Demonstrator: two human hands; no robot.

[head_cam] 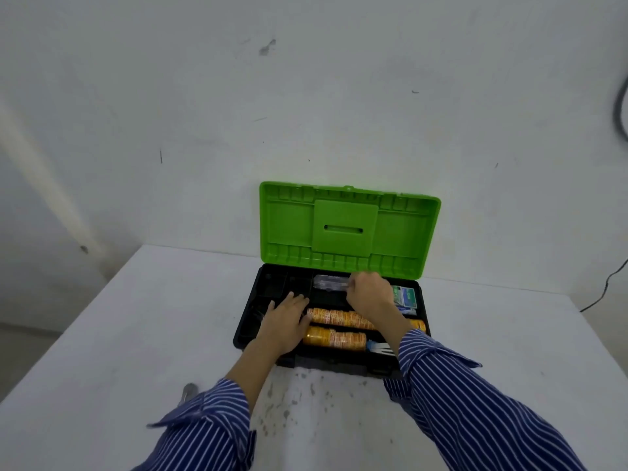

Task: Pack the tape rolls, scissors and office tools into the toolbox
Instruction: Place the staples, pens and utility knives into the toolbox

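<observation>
The toolbox was set open on the table. A clear plastic tool was pinched in its back part by the right hand. The left hand was laid flat beside the tape rolls. The tool could be jammed if pushed in crooked.

Both arms reach forward in blue-and-white striped sleeves, cuffs pushed back off the forearms. The left hand lies palm down, its fingers straight and spread, pointing away from the body. The right hand reaches further forward, back of the hand up, its fingers curled downward in a pinching grip.
</observation>
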